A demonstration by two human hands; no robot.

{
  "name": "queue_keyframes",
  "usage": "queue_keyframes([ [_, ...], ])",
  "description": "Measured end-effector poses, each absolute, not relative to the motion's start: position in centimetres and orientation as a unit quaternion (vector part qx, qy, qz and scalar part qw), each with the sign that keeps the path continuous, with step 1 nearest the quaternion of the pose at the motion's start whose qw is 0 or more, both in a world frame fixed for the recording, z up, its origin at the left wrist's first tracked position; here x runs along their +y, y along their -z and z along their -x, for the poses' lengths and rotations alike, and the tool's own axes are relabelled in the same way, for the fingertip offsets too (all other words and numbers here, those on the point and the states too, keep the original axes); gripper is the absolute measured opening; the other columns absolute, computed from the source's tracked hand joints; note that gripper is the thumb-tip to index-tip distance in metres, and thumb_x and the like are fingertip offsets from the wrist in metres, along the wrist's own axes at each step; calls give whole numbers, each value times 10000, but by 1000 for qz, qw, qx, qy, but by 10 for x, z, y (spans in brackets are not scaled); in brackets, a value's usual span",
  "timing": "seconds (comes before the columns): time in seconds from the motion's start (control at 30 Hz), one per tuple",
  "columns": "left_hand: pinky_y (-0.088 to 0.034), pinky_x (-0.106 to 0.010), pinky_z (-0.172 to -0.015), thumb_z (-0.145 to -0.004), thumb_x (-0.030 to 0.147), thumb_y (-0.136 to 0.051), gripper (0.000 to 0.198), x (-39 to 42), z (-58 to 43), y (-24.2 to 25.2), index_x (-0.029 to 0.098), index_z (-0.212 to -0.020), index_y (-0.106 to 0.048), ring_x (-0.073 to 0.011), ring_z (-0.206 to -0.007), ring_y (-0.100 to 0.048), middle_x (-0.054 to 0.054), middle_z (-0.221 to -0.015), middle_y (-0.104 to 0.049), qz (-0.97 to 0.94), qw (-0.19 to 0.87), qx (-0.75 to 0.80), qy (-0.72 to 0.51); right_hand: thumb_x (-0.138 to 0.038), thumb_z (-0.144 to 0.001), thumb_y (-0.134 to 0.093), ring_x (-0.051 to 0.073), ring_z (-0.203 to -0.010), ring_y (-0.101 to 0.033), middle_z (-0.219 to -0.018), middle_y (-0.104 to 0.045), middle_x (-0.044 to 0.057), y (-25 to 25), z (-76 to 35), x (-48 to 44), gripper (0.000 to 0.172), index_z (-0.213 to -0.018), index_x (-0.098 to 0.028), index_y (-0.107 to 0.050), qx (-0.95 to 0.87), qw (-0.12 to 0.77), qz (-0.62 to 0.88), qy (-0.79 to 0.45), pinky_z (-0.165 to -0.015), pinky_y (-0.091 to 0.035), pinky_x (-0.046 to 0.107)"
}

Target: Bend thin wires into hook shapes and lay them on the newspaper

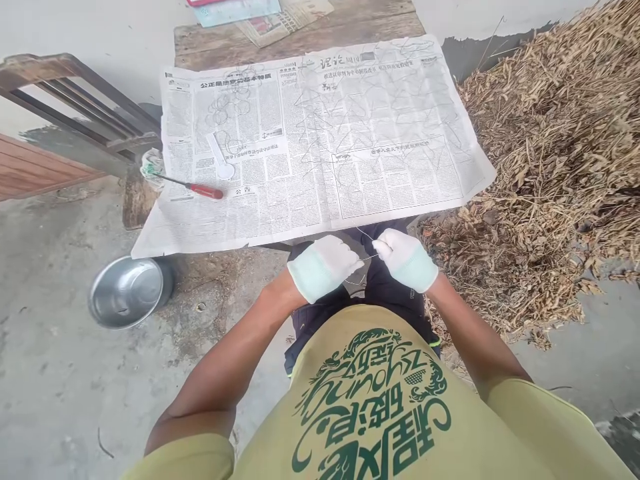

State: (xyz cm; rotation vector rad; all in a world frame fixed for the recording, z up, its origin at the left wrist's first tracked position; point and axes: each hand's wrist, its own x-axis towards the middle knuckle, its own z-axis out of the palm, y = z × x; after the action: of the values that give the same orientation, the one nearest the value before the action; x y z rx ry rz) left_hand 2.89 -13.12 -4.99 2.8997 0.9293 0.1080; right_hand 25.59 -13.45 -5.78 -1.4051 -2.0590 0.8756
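Observation:
A thin metal wire (369,258) runs between my two gloved hands, low in front of the table edge. My left hand (327,265), in a white glove with a pale green cuff, is closed on one part of it. Close by on the right, my right hand (403,257), gloved the same way, pinches another part. One wire end sticks up past the right fingers toward the newspaper (260,220); a curved length hangs below. On the newspaper lie several bent wire pieces (320,127), a white spoon-shaped object (221,157) and a red-handled screwdriver (204,191).
The newspaper covers much of a wooden table (210,45). A wooden chair (75,100) stands at the left, with a crumpled plastic bag (153,165) near it. Below is a metal pot (127,292) on the concrete floor. Dry plant stalks (560,133) are heaped at the right.

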Motion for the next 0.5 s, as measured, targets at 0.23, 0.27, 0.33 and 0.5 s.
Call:
queue_keyframes([
  [0.23,-360,-363,-666,-946,37,-506,297,-132,-21,44,167,-739,-676,-204,-642,-575,-53,-661,-624,-971,93,220,-24,-365,-1049,-438,173,-639,-451,-675,-459,-8,62,-259,-133,350,-723,-259,-369,-768,231,499,-327,-684,-389,320],
  [0.27,-354,-360,-661,-934,31,-515,292,-132,-20,44,167,-723,-664,-200,-632,-565,-51,-653,-617,-969,105,221,-21,-365,-1049,-436,174,-642,-452,-676,-460,-8,62,-259,-132,348,-724,-259,-370,-769,232,499,-326,-687,-389,321],
  [0.33,-335,-357,-644,-916,24,-522,294,-132,-16,43,169,-689,-641,-193,-607,-541,-49,-639,-605,-965,121,232,-11,-366,-1049,-435,176,-647,-455,-679,-464,-6,63,-259,-131,341,-731,-259,-372,-768,233,501,-324,-693,-389,322],
  [0.5,-352,-343,-655,-938,61,-506,298,-133,-3,43,173,-705,-656,-182,-611,-528,-44,-666,-619,-951,161,265,-17,-396,-1047,-438,175,-652,-464,-696,-489,-1,67,-263,-129,340,-742,-256,-387,-761,232,515,-319,-698,-391,326],
])
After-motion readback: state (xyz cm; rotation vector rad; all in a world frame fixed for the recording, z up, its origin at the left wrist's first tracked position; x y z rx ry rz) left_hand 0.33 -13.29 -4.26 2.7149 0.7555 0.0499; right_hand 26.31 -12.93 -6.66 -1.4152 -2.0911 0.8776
